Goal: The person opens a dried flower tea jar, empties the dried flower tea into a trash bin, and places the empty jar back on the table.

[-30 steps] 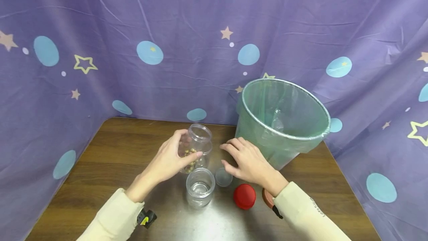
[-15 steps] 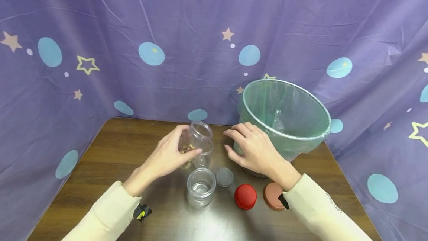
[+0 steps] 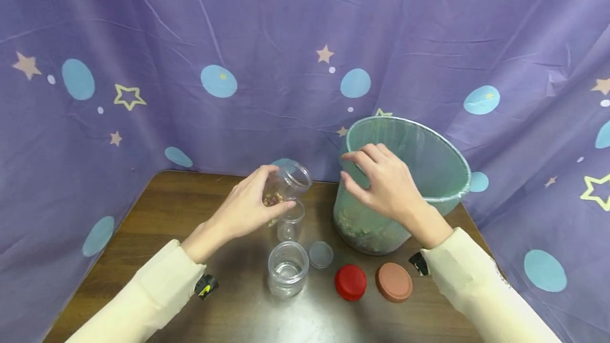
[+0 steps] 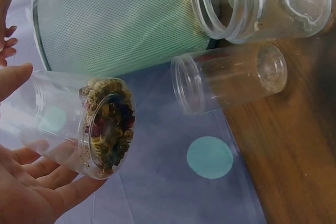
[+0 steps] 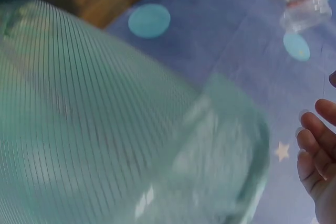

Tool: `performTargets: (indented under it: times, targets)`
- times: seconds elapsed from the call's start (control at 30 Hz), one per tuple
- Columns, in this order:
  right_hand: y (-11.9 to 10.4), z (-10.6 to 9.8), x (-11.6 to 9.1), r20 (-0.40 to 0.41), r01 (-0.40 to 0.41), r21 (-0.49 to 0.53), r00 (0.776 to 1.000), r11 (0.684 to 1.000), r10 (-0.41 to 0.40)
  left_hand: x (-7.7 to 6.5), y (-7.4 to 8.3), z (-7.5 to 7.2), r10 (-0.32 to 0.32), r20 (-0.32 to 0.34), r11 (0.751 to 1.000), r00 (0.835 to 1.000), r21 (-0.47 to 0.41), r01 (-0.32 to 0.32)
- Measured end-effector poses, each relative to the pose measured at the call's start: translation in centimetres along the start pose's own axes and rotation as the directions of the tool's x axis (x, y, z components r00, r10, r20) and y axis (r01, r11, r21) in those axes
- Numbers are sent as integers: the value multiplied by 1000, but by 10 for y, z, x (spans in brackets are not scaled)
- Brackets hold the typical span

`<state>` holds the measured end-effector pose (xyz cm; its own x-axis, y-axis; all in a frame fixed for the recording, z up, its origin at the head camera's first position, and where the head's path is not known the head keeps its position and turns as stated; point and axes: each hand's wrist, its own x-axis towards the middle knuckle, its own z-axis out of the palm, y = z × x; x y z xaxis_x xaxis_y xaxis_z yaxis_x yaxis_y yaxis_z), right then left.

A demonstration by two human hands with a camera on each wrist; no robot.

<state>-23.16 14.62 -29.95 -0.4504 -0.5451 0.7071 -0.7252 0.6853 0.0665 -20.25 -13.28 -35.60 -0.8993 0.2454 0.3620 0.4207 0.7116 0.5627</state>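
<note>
My left hand [image 3: 240,208] grips a clear plastic jar [image 3: 288,181], lidless and lifted off the table, its mouth leaning to the right. Dried flowers [image 4: 110,129] in brown, yellow and dark red lie in its bottom. Beyond the held jar, the left wrist view shows a slimmer clear jar [image 4: 228,77] and a wider clear jar [image 4: 257,6], both lidless. My right hand [image 3: 383,181] hovers in front of the green mesh bin [image 3: 350,202], fingers loosely bent and holding nothing. In the right wrist view, its fingers [image 5: 315,150] are at the right edge.
A translucent green liner [image 5: 210,156] covers the bin's rim, and plant bits show low inside. On the wooden table [image 3: 167,216] lie a small grey lid [image 3: 321,254], a red lid [image 3: 350,282] and a terracotta lid [image 3: 394,282]. A purple curtain [image 3: 267,41] hangs behind.
My left hand has raised the jar and tipped it further toward the bin. My right hand has moved up and right to the bin's front, uncovering the terracotta lid.
</note>
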Motion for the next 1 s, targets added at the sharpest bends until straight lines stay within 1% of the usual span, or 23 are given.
performTargets:
  times: [0.13, 0.3, 0.47, 0.67, 0.8, 1.0]
  targets:
    - [16, -9, 3, -2, -71, -5, 998, 997, 71, 4, 3, -3, 15, 0, 1000, 1000, 16, -15]
    - [37, -21, 6, -5, -162, -45, 987, 986, 162, 9, 5, -8, 32, -8, 999, 999, 43, -31]
    - [53, -30, 5, -14, -259, -94, 966, 961, 259, 15, 7, -13, 41, -37, 999, 998, 35, -40]
    - [73, -43, -1, 34, -350, -152, 933, 924, 359, 21, 11, -17, 43, -64, 999, 997, 17, -42]
    - [88, -53, -5, 66, -388, -191, 911, 902, 406, 25, 13, -19, 42, -72, 999, 997, 31, -40]
    - [105, -65, -11, 104, -393, -240, 899, 888, 426, 29, 15, -19, 22, -73, 999, 997, 43, -19]
